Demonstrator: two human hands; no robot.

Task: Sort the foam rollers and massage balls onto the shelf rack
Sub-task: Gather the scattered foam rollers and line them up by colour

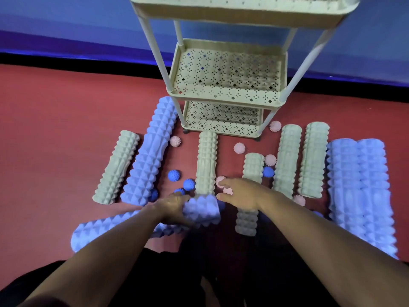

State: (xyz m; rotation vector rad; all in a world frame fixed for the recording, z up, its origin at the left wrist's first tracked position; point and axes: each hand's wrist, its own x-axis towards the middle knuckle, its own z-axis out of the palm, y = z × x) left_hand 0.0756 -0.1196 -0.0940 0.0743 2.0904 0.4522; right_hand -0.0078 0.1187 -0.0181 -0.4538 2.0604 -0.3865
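Left grip: the left hand [174, 209] curls round the near end of a blue foam roller [124, 227] that lies crosswise on the red floor [44, 129], close to the person.
Right grip: the right hand [241, 192] has its fingers spread and relaxed, holding nothing, fingertips over two pink massage balls [221, 181] just beside a grey-green roller [207, 162].
Near the hands: blue massage balls [173, 175] lie between that roller and a long blue roller [152, 151]; a short grey-green roller [253, 167] runs under the right wrist.
Farther out: more grey-green rollers stand in rows at either side, and two wide blue rollers [358, 185] lie at the far right, touching.
Shelf rack: the cream rack [225, 69] stands beyond the rollers, its perforated trays bare.
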